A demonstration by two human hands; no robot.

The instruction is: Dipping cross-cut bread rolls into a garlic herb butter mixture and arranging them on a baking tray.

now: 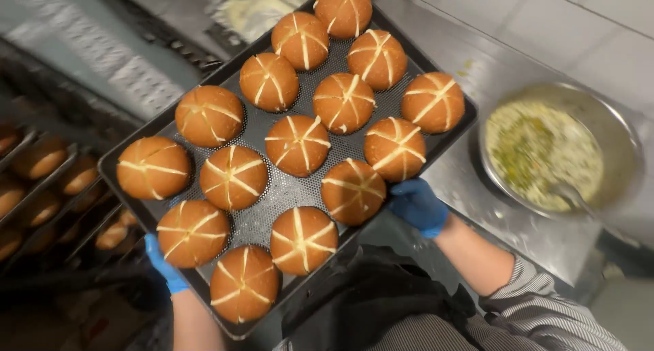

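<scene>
Gripping the tray (272, 208) by opposite rims, left hand (163, 266) and right hand (417, 204) closed on it, long axis running diagonally away toward the counter (477, 181).

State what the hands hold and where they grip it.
Both hold the dark baking tray of buns: left hand and right hand each grip the near edge.

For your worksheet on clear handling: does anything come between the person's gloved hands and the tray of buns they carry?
Nothing visible does. The left hand and right hand, both in blue gloves, grip the dark perforated tray directly at opposite edges. The buns sit inside the rim, clear of both grips.
</scene>
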